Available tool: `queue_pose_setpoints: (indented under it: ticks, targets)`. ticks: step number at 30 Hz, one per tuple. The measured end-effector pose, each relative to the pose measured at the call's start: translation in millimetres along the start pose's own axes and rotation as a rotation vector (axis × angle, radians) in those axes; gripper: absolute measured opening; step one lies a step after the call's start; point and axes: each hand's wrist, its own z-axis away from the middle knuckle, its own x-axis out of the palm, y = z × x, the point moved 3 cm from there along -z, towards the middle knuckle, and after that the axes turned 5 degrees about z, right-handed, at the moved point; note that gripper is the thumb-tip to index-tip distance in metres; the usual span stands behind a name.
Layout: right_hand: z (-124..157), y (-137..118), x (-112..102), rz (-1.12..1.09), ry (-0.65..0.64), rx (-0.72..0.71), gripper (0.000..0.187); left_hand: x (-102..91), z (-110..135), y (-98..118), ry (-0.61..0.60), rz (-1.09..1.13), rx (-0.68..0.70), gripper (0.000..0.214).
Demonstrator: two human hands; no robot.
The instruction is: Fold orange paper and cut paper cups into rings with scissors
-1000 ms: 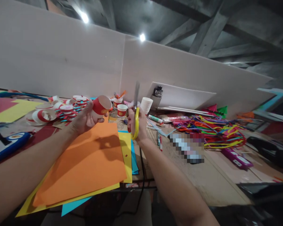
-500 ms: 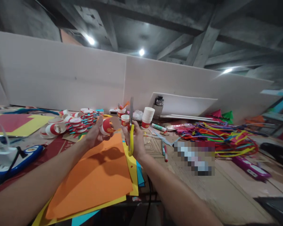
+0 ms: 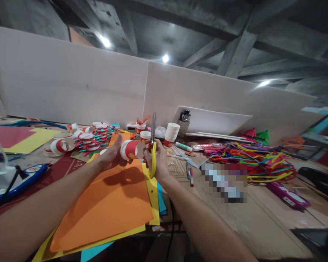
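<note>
Now, my half-curled left hand (image 3: 112,155) is holding one red-and-white paper cup (image 3: 130,150) sideways above flat orange paper (image 3: 106,209); seeming light and crushable, it is likely needing a gentle hold near its base. My right hand (image 3: 160,159) is clenching one pair of yellow-handled metal scissors (image 3: 153,160), blades pointing up.

Ceiling lamps (image 3: 165,58) glare amid general dimness, with soft shadow on the orange paper (image 3: 106,211) and stretched, softened picture edges
</note>
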Motion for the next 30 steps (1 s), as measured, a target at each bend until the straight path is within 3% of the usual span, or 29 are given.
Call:
queue_pose_setpoints:
  ticks: [4, 7, 11, 15, 18, 26, 30]
  targets:
    - [-7, 4, -7, -0.102, 0.096, 0.066, 0.024, -2.3, -3, 3, -0.024, 0.017, 0.104, 0.067]
    - [-12, 10, -10, -0.182, 0.129, 0.110, 0.022, -7.5, -6, 6, 0.080, -0.033, 0.254, 0.049]
    - [-7, 13, -4, -0.197, 0.073, 0.202, 0.024, -3.0, -2, 11, 0.169, -0.182, 0.464, 0.030]
    - [2, 10, 1, -0.173, 0.028, 0.208, 0.029, 13.7, 5, 10, 0.139, -0.291, 0.403, 0.037]
    - [4, 8, 3, -0.170, -0.004, 0.198, 0.029, 18.3, 7, 8, 0.140, -0.319, 0.356, 0.030]
    - [-1, 4, 5, -0.217, -0.004, 0.111, 0.030, -0.3, -5, 12, 0.229, -0.069, 0.414, 0.032]
    - [-5, 2, 1, -0.241, -0.017, 0.090, 0.035, -2.4, -1, 20, 0.193, -0.297, 0.346, 0.029]
